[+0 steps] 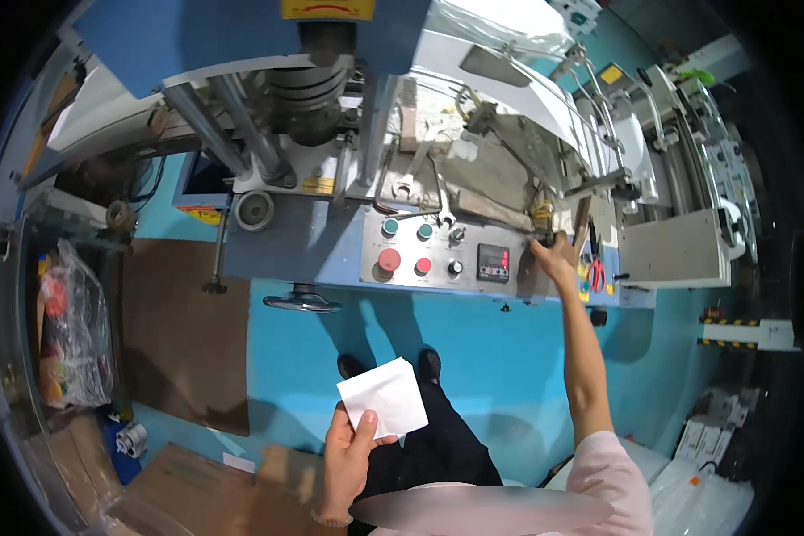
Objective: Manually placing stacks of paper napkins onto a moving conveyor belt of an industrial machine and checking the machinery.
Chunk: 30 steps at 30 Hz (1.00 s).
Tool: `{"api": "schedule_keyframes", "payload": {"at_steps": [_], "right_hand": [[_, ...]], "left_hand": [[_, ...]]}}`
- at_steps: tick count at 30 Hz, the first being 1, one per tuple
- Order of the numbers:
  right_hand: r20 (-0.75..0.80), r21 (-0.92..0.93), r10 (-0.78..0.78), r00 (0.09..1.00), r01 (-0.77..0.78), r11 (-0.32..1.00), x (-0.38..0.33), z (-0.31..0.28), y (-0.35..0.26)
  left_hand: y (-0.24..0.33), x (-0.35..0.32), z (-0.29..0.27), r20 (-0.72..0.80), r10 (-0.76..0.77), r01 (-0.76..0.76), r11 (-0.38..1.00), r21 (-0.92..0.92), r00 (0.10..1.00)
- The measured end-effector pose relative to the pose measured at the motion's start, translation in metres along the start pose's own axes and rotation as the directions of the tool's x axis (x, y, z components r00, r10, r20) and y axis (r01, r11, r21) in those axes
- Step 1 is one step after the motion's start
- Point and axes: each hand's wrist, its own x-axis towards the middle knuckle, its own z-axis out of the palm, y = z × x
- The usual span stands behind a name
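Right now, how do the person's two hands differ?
The left hand pinches white sheets; the right hand holds none of them. The left hand is near the body; the right hand is out at the blue machine. Both are ungloved.

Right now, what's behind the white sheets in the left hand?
Past the edges of the white sheets: fingers of the left hand, dark trousers, dark shoes, blue floor. Whatever sits directly behind the sheets is covered; can't tell how far the fingers reach.
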Motion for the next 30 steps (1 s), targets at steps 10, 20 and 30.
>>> {"api": "schedule_keyframes", "payload": {"at_steps": [10,20,30], "right_hand": [[0.209,0.634,0.117,0.971,-0.226,0.739,0.003,0.006,0.021],[0.518,0.853,0.045,0.854,-0.513,-0.097,-0.01,0.01,0.03],[0.195,0.971,0.352,0.915,-0.232,0.064,-0.024,0.045,0.008]], "left_hand": [[0.005,0.003,-0.005,0.09,-0.073,0.061,0.99,0.125,0.993],[0.009,-0.002,0.007,0.157,-0.13,0.103,0.98,0.172,0.979],[0.01,-0.002,0.004,0.119,-0.097,0.075,0.981,0.178,0.988]]}}
